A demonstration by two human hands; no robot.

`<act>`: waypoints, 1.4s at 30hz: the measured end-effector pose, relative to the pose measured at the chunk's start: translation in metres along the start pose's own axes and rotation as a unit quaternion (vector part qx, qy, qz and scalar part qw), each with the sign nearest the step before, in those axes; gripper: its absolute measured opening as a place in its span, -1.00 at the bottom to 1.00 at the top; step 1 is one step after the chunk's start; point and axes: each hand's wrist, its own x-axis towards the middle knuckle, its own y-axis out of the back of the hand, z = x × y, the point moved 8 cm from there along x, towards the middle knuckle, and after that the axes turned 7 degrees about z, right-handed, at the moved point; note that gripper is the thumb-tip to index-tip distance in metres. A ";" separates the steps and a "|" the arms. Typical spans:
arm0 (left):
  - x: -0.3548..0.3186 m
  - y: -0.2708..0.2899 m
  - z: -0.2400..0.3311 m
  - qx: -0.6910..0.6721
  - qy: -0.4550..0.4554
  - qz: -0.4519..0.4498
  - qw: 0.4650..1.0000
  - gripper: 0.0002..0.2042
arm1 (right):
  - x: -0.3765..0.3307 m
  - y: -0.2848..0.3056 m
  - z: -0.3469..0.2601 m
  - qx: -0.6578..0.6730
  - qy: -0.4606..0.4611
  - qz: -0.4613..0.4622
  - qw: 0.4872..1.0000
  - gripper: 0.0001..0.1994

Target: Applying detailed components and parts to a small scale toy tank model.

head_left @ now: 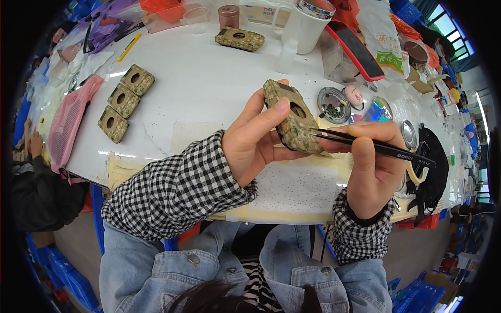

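My left hand [250, 138] grips a camouflage-patterned casing [293, 122], tilted, with its dark oval opening facing up. Black tweezers [376, 147] are pinched in my right hand [371, 172]. Their fine tips reach the lower right part of the casing's face; whether they hold anything is too small to tell. Three similar casings [121, 98] lie in a row on the left of the table, and another casing [239, 39] lies at the back. Close to my right hand stands a round clear dish [334, 104] with small dark green bits in it.
The white table [172, 68] has tape [122, 169] along its near edge. A pink mesh pouch [75, 122] and a yellow pen [129, 47] lie left. Behind are a white mug [308, 26], a small bottle [286, 56] and a red-edged phone [357, 52]. A black bag [434, 169] lies right.
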 end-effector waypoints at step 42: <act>0.006 0.009 -0.012 -0.094 0.060 0.005 0.994 -0.54 | -0.010 0.033 0.010 -0.421 0.185 -0.028 0.887 -0.77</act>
